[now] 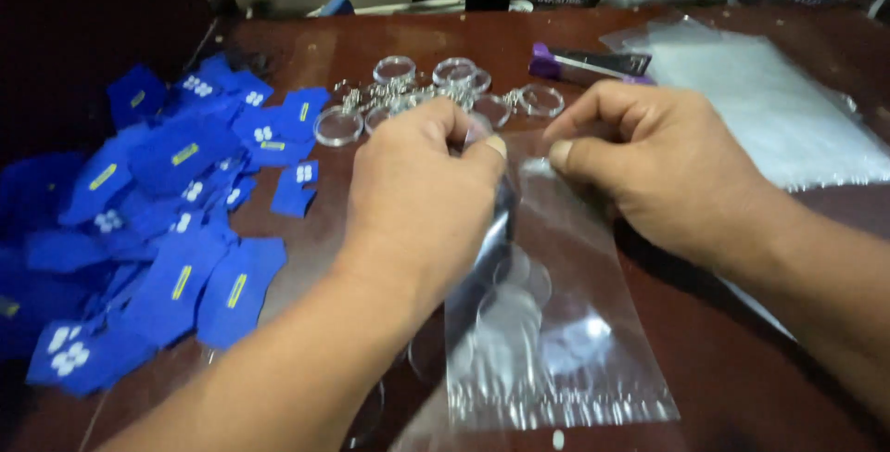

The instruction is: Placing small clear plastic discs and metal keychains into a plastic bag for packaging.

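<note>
My left hand (422, 194) and my right hand (649, 165) both pinch the top edge of a clear plastic bag (556, 322) that hangs down toward me over the dark wooden table (306, 44). Round clear discs show through the bag's lower half. Just beyond my hands lie several clear round keychain cases with metal chains (436, 90).
A heap of blue cards with white and yellow marks (148, 220) covers the table's left side. A purple and black stapler (589, 64) lies at the back. A stack of clear plastic bags (769, 100) sits at the right.
</note>
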